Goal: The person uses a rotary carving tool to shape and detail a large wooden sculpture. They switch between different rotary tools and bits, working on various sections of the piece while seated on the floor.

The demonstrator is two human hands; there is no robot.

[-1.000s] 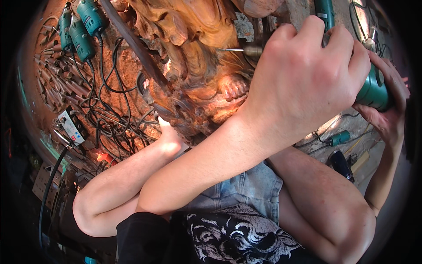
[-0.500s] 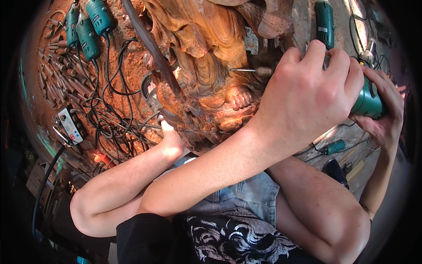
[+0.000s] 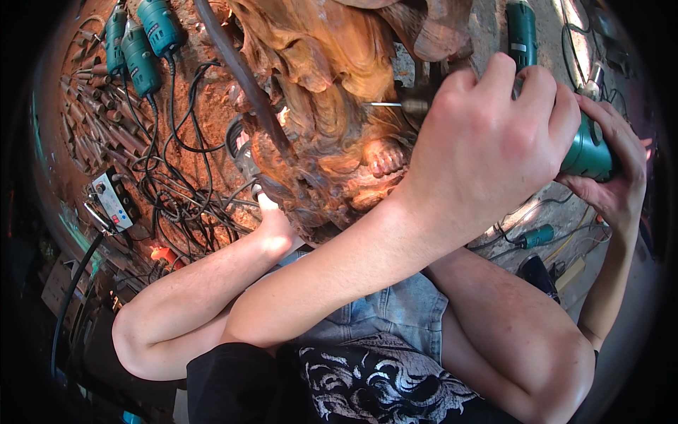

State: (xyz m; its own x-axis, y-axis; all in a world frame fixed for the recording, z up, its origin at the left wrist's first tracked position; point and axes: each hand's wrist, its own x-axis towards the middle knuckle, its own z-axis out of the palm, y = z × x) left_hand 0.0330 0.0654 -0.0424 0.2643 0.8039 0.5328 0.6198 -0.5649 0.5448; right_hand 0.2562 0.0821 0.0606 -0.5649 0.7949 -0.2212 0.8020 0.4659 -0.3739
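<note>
A large reddish-brown wood carving (image 3: 318, 78) stands in front of me. My left hand (image 3: 487, 141) reaches across and is wrapped around the front of a green power grinder (image 3: 586, 152). Its thin metal bit (image 3: 385, 104) points left, right at the carved surface. My right hand (image 3: 618, 177) holds the grinder's rear end from below at the far right. My bare leg is bent under the arms, with the foot (image 3: 272, 226) against the base of the carving.
Two green power tools (image 3: 145, 42) lie at the upper left beside several chisels (image 3: 85, 127), tangled black cables (image 3: 183, 191) and a white power strip (image 3: 113, 201). Another green tool (image 3: 522, 32) lies at the top right, and a smaller one (image 3: 537, 235) on the floor.
Both hands keep their hold on the grinder. The bit has shifted a little lower along the carving, and my view has tilted slightly.
</note>
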